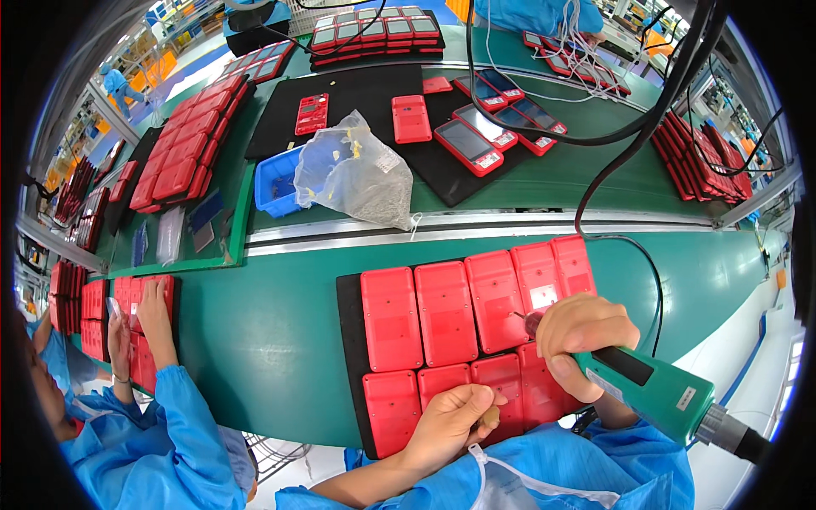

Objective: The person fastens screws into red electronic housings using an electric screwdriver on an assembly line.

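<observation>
The casings lie on a mat, behind them a bag with a bin at its left.

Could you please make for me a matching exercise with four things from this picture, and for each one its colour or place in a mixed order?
Things
1. Electric screwdriver
2. Small bin
3. Plastic bag
4. Near mat

Colour or place
A. Black, under red casings
B. Blue
C. Mostly green, held in the right hand
D. See-through

Right pairs: 1-C, 2-B, 3-D, 4-A
</observation>
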Demonstrator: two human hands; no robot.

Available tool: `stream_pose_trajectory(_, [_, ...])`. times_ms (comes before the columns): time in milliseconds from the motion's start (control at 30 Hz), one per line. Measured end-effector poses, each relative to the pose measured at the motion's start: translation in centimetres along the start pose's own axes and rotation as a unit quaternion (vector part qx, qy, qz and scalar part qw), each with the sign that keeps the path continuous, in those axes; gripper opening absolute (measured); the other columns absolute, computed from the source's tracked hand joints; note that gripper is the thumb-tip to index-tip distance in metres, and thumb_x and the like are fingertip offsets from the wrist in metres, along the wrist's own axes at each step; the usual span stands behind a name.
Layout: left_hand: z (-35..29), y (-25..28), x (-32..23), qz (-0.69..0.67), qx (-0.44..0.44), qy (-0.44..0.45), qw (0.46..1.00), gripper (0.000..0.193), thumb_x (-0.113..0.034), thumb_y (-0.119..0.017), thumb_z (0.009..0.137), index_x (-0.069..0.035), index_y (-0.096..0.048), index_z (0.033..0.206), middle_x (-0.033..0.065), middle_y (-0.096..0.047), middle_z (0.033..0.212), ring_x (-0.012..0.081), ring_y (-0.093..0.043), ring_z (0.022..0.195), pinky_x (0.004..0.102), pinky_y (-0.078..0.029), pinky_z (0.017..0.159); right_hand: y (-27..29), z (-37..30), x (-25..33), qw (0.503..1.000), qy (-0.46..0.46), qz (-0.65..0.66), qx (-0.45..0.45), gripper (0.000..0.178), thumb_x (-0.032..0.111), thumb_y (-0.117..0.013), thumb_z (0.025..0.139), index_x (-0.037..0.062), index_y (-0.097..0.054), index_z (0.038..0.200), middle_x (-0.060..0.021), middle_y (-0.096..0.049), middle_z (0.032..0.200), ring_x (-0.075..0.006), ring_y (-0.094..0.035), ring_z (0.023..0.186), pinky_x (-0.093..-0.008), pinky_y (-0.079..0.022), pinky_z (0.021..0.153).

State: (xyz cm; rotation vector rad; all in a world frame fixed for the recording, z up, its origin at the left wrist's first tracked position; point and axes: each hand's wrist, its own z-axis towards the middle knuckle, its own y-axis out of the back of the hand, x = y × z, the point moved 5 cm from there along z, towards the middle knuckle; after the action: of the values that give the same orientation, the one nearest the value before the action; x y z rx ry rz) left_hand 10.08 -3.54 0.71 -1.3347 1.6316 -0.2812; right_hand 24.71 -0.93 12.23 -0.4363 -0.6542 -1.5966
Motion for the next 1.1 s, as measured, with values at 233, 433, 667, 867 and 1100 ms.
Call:
stream_pose_trajectory(233, [0.1, 0.1, 0.2, -0.017, 0.016, 0.007, 1.000, 0.028, -0.025, -0.042, 0.091, -0.001, -0.052, 0.101, 0.0039, -0.054, 0.078, 0.0066, -0.047, 0.065, 0.0171, -0.033, 0.050, -0.5, 0.3, 0.1, 1.000, 0.000, 0.015, 0.020, 0.030, -0.012, -0.059, 0.060, -0.0012, -0.048, 0.086, -0.0096, -0.051, 0.058, -0.0201, -0.051, 0.043, -0.0298, -0.042, 0.039])
stream_pose_trajectory(433, [0.1, 0.1, 0.1, -0.056, 0.030, -0.009, 0.998, 0.028, -0.022, -0.045, 0.090, 0.000, -0.051, 0.105, 0.0061, -0.058, 0.084, 0.0046, -0.049, 0.065, 0.0152, -0.035, 0.050, -0.5, 0.2, 0.0, 0.999, -0.004, 0.012, 0.039, 0.031, -0.012, -0.059, 0.060, -0.0009, -0.048, 0.087, -0.0096, -0.051, 0.058, -0.0200, -0.051, 0.044, -0.0298, -0.042, 0.039])
stream_pose_trajectory(667, [0.1, 0.8, 0.6, -0.048, 0.060, -0.013, 0.997, 0.026, -0.021, -0.046, 0.089, -0.001, -0.053, 0.104, 0.0058, -0.058, 0.082, 0.0050, -0.048, 0.065, 0.0152, -0.036, 0.052, -0.6, 0.0, -0.7, 0.999, -0.027, 0.019, 0.031, 0.029, -0.010, -0.059, 0.062, -0.0005, -0.048, 0.087, -0.0092, -0.051, 0.058, -0.0204, -0.052, 0.044, -0.0301, -0.043, 0.039])
stream_pose_trajectory(867, [0.1, 0.6, 0.3, -0.029, 0.063, -0.016, 0.997, 0.029, -0.020, -0.047, 0.089, 0.000, -0.051, 0.110, 0.0040, -0.058, 0.090, 0.0034, -0.047, 0.071, 0.0140, -0.039, 0.060, 0.0, 0.0, -1.4, 0.995, -0.093, 0.027, 0.017, 0.023, -0.011, -0.053, 0.065, -0.0008, -0.045, 0.084, -0.0101, -0.051, 0.057, -0.0218, -0.052, 0.045, -0.0312, -0.044, 0.043])
stream_pose_trajectory(1100, [0.2, 0.6, -0.5, -0.026, 0.050, -0.022, 0.998, 0.026, -0.016, -0.046, 0.089, 0.000, -0.053, 0.108, 0.0073, -0.059, 0.087, 0.0046, -0.048, 0.067, 0.0162, -0.035, 0.053, 0.2, -0.4, -2.8, 0.980, -0.168, 0.064, -0.087, 0.012, -0.009, -0.048, 0.071, -0.0008, -0.042, 0.078, -0.0108, -0.051, 0.061, -0.0161, -0.052, 0.053, -0.0279, -0.044, 0.049])
